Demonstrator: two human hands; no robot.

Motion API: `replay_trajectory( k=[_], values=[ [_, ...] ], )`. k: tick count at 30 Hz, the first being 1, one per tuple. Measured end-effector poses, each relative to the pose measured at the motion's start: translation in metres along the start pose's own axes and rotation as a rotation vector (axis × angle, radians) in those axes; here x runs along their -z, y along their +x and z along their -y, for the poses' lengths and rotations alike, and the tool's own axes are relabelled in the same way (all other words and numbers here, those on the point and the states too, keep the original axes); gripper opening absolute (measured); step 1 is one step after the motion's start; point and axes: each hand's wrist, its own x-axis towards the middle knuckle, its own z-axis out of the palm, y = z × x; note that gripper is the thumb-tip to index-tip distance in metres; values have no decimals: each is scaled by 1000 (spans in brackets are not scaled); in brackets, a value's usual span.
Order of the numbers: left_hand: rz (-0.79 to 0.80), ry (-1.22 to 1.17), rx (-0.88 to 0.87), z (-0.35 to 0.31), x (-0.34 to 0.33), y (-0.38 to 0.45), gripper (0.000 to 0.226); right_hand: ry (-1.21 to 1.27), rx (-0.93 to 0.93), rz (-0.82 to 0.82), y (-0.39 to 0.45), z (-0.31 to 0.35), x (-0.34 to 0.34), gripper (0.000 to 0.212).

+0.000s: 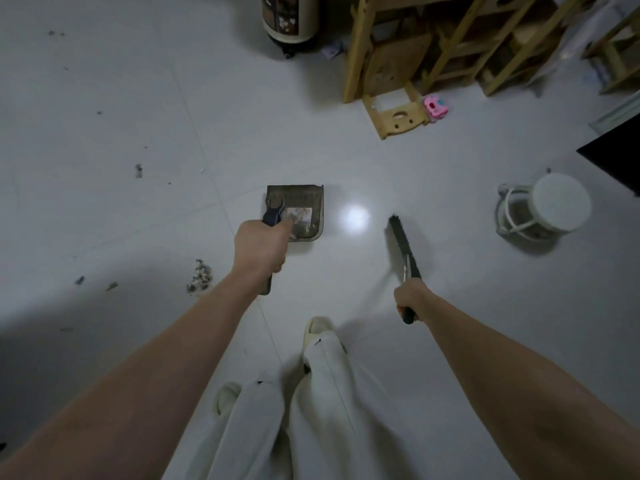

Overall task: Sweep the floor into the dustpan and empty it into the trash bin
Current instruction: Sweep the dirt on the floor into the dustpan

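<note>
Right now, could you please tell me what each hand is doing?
Left hand: fingers closed around the dustpan handle.
Right hand: fingers closed around the brush handle.

Floor showing pale grey-white w/ dark specks; dustpan looking dull brown; brush showing black; toy glowing pink.

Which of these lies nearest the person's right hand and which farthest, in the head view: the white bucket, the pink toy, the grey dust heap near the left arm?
From the right hand, gripping the black brush:
1. White bucket, off to the right.
2. Grey dust heap, left, beyond the left arm.
3. Pink toy, far ahead by the wooden furniture.
</note>
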Motion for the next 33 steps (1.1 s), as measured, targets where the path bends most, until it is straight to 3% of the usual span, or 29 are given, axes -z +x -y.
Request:
replay_trajectory(
  k=[4, 11, 15, 22, 25, 28, 33],
  values=[
    [0, 10, 6, -9, -21, 12, 32, -40, -117, 70, 6, 3, 7, 32],
    [-13, 42, -33, -37, -49, 25, 28, 100, -34, 184, -9, 19, -8, 19],
    [-35, 62, -48, -50, -53, 30, 20, 204, -7, 148, -11, 10, 28, 19],
    [-64, 30, -61, -62, -53, 36, 22, 61, 14, -11, 3, 3, 58, 17],
    [-84, 33, -64, -63, -50, 40, 24, 29, 32, 17, 15, 17, 55, 25],
    [-108, 9, -48, -57, -40, 48, 26, 43, -50, 62, 19, 34, 36, 10],
    [-152, -11, -16, -40, -3, 58, 31, 111, -14, 178, 6, 72, -15, 21]
  ],
)
